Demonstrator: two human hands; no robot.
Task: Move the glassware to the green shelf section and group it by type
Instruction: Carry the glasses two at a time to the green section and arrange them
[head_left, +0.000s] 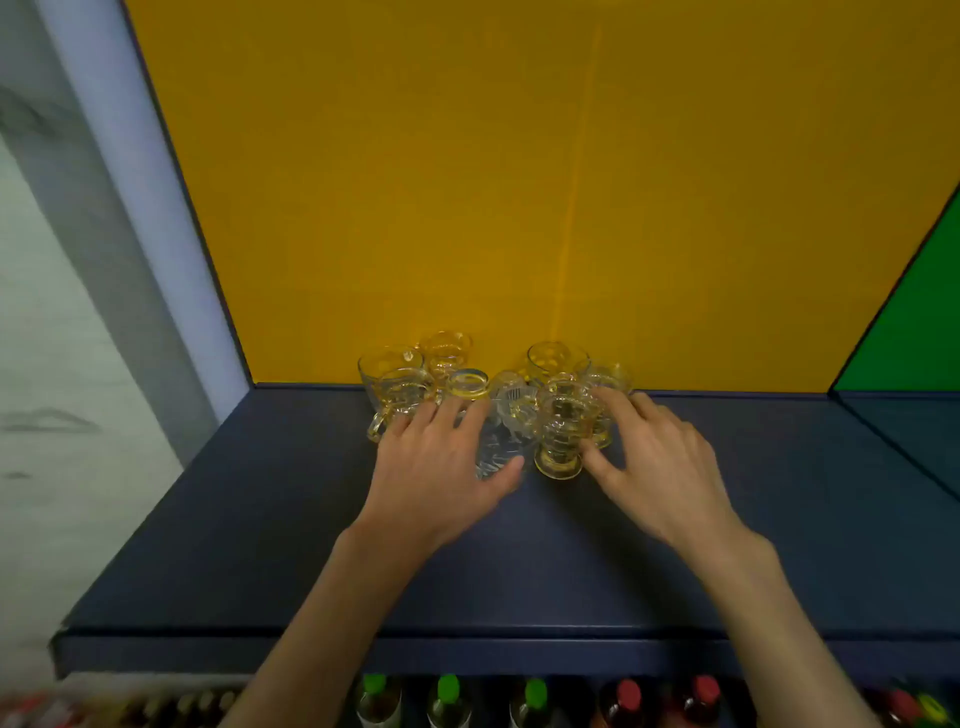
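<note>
A: Where is the glassware now?

B: It stands in one cluster on the dark blue shelf (519, 561), at the back, against the yellow panel (467, 182). The green section (914, 322) is far to the right of the cluster, and no glass is there.

A: How do the glasses stand?

B: The footed glass (561, 436) at the front of the cluster is upright, its long axis vertical and the mouth up. Left of it is a patterned clear glass (501, 441); it seems to lean toward the front, but I cannot tell for sure. At the left end of the cluster a cup (397, 392) has its handle pointing to the front left. Behind are more small glasses, mouths up.

A: And the hands?

B: The left hand (441, 473) curls around the patterned glass, thumb at its lower part, fingers over the top. The right hand (654, 467) has the thumb at the foot of the footed glass and the fingers on the far right side, so it holds this glass.

A: Anything below?

B: Under the shelf, bottles with green caps (449, 688) and red caps (628, 693).
</note>
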